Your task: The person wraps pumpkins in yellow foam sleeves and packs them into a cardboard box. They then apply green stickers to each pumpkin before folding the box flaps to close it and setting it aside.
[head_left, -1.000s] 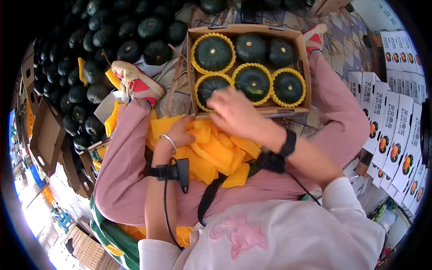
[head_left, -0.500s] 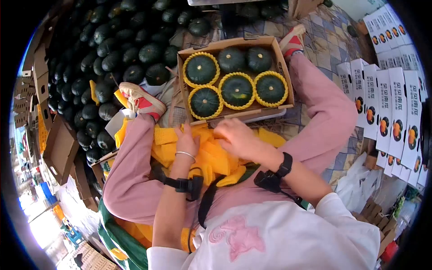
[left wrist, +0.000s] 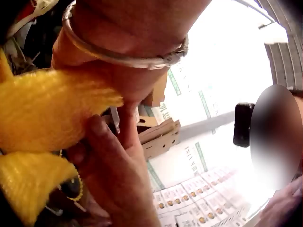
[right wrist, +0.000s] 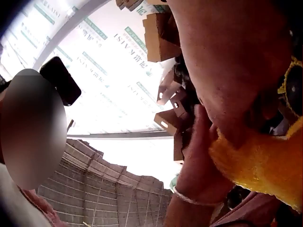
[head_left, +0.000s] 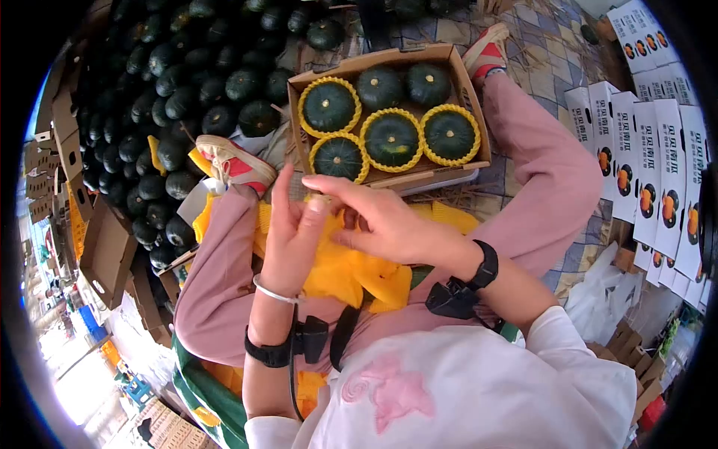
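Observation:
Both hands meet in front of the box, above a pile of yellow foam nets [head_left: 340, 273]. My left hand [head_left: 288, 243], with a bracelet at its wrist, points its index finger up, and a bit of yellow shows at its thumb tip. Fingers bent, my right hand [head_left: 393, 224] reaches across to that thumb. A yellow foam net [left wrist: 47, 111] is between the hands in the left wrist view, the right thumb at its edge; the left hand's lower fingers are hidden. Beyond stands an open cardboard box [head_left: 419, 179] with dark green pumpkins [head_left: 393, 140], several in yellow nets, two bare.
A large heap of dark green pumpkins [head_left: 172, 101] covers the floor at the left. White printed cartons [head_left: 647, 165] stand stacked at the right. An open cardboard box [head_left: 105, 251] lies at the far left. The person's legs [head_left: 535, 142] frame the work area.
The right hand has moved from the front left pumpkin back to the foam nets. Both hands have risen from the pile and come together, the left index finger now extended.

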A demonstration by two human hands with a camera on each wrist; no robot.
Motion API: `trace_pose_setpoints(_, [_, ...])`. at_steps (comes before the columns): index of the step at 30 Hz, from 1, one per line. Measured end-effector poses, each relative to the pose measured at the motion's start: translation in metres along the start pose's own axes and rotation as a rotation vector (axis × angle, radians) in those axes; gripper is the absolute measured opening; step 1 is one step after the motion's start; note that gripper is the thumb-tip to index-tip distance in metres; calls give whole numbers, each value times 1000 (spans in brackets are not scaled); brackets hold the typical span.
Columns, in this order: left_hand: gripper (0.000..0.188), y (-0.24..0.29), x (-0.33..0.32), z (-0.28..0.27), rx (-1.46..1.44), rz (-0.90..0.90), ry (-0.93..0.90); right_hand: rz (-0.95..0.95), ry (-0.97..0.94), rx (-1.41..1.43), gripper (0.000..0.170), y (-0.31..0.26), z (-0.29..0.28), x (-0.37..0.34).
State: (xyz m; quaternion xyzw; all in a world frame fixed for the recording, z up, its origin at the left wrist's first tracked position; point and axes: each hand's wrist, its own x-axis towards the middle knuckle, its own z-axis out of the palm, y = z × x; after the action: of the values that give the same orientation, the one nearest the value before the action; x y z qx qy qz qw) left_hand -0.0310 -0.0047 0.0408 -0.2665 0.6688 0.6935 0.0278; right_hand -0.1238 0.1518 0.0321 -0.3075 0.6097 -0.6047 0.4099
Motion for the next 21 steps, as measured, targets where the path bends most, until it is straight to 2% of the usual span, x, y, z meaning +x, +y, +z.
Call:
trace_pose_setpoints(3, [79,16,-17,10,-585,-62,-40,-415,143,-287,49,10,-15,3])
trace_pose_setpoints(4, [62,15,-20,15,-516,0,-94,-164,96,35,42,7,-21,-8])
trace_pose_setpoints(5, [56,10,-21,16,-377,7,-150,85,130,368,35,-6,-28,-17])
trace_pose_setpoints(7, [45,-6,-21,20,-101,28,-257,-143,273,-95,28,16,-37,-19])
trace_pose_setpoints(8, [32,-5,-23,30,-220,-12,-182,-295,365,-325,26,21,-41,-18])
trace_pose_setpoints(9, [30,-8,-21,32,-180,-32,-170,-445,454,-553,25,24,-43,-17])
trace_pose_setpoints(11, [27,-16,-13,34,-97,-71,-143,-491,475,-596,22,21,-44,-21])
trace_pose_setpoints(13, [25,-14,-13,36,-44,-78,-124,-279,336,-220,20,7,-44,-33])
trace_pose_setpoints(14, [26,-14,-14,34,-37,-84,-88,-129,180,-37,25,3,-51,-36])
trace_pose_setpoints(15, [27,-13,-13,32,-27,-86,-56,78,-52,-188,29,-6,-68,-37])
trace_pose_setpoints(16, [26,-6,-12,28,-503,-222,-92,120,-4,100,31,-3,-68,-39])
trace_pose_setpoints(17, [31,-1,-7,19,-644,-200,-256,158,42,384,33,-4,-66,-38])
trace_pose_setpoints(19, [51,10,-8,27,-732,-198,-207,111,108,604,29,-13,-48,-35])
trace_pose_setpoints(20, [77,-2,-3,27,-634,-60,-346,108,145,594,27,-11,-44,-32])
trace_pose_setpoints(21, [81,10,-3,40,-601,-57,-318,104,182,584,25,-9,-40,-30])
